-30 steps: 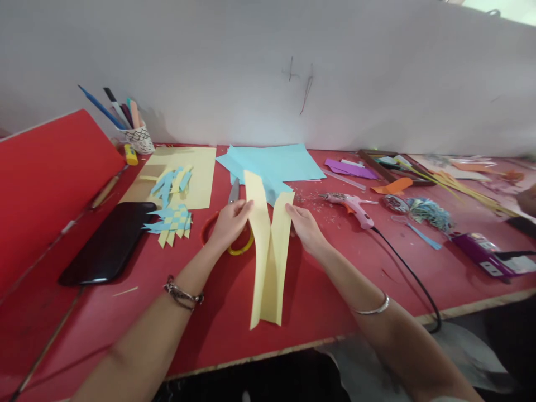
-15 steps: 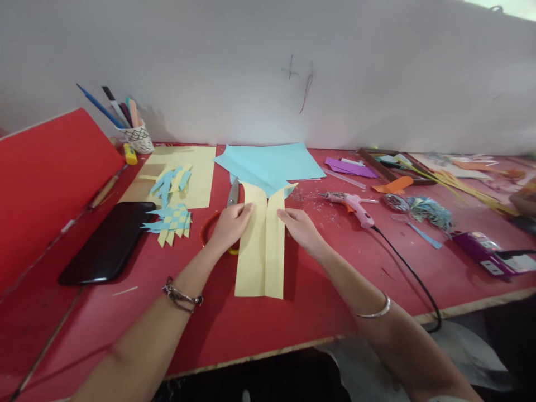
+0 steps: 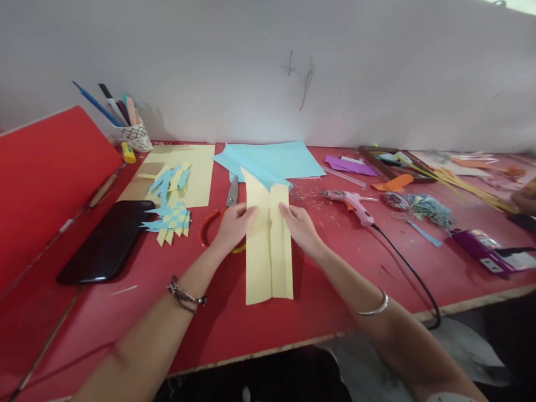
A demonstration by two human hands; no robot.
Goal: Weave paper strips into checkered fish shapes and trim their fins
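Note:
A creased pale-yellow sheet of paper is held up over the red table, with a lengthwise fold down its middle. My left hand pinches its left edge, thumb on the near face. On the opposite edge, my right hand grips the same way; the fingers of both are partly hidden behind the paper. Scissors with red and yellow handles lie beside and partly under my left hand. Just beyond the yellow sheet rests light-blue paper. Woven blue and yellow paper strips lie further left.
A black phone and a red board are at left, with a pen cup behind. To the right lie a pink glue gun with its cord, orange paper and a purple power strip. Another person's hand shows far right.
The yellow sheet has shifted slightly right and its lower end has swung rightward. Its curled top right corner now looks flatter. Both hands keep their hold on it.

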